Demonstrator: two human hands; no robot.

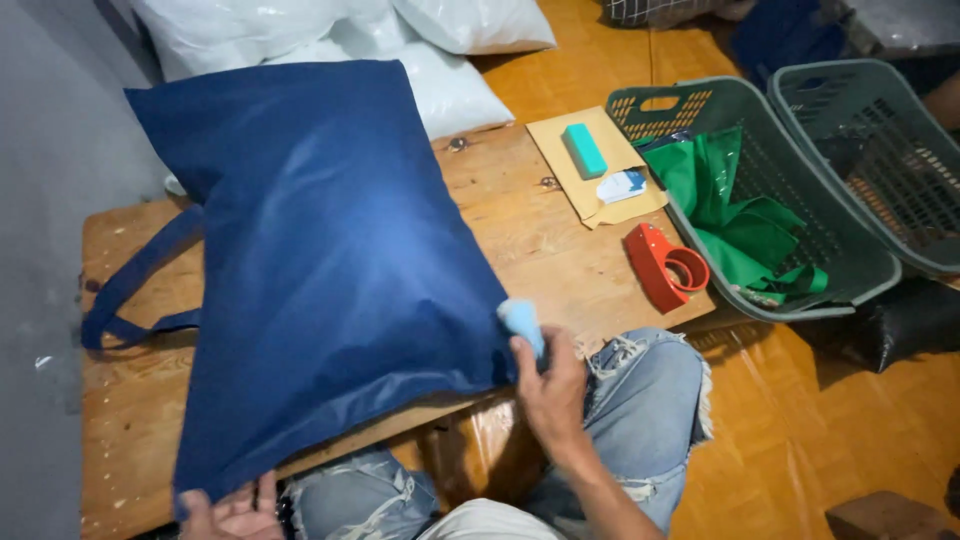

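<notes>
The one blue bag lies flat across the low wooden table, filling the centre and left of the frame, and the left hand at the bottom edge lies spread on its lower corner, seemingly to hold it taut, while the right hand closes around a pale blue pad pressed to the bag's right edge. Counting now: two green baskets nested at upper right with green cloth in the nearer one, one red tape gun, one teal block on one envelope, white sacks at top
</notes>
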